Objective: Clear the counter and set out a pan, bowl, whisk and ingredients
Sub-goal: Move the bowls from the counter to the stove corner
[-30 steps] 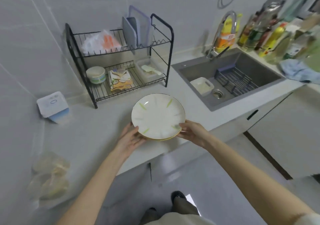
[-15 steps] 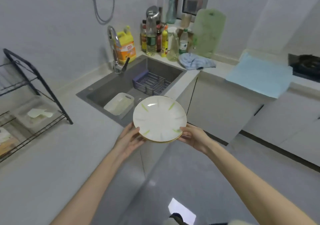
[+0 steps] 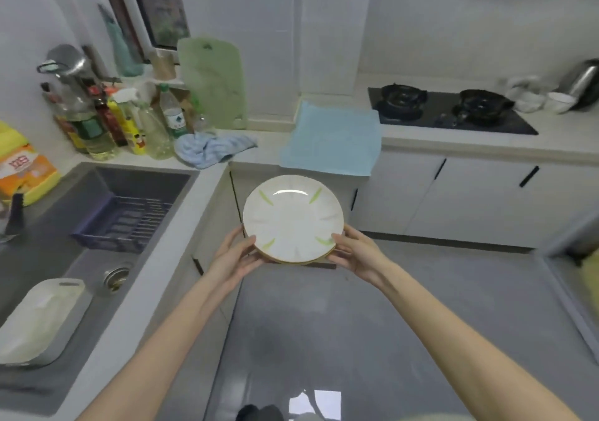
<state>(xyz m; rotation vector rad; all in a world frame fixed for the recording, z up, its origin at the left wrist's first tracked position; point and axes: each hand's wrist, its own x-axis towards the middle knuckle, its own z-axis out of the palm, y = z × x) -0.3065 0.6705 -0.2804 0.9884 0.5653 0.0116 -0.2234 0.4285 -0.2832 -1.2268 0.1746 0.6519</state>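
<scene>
The left hand (image 3: 231,260) and the right hand (image 3: 358,253) are gripping a stack of plates (image 3: 293,219) at its near-left and near-right edges, thumbs lying on the rim and fingers (image 3: 340,238) curling underneath. The stack is being held level above the floor (image 3: 405,323), on the near side of the table (image 3: 267,154) corner, with the sink (image 3: 48,235) to its left and a blue cloth (image 3: 330,141) lying on the table just beyond.

White plates (image 3: 292,219) held by left hand (image 3: 234,258) and right hand (image 3: 359,252), above grey floor (image 3: 356,339)
</scene>
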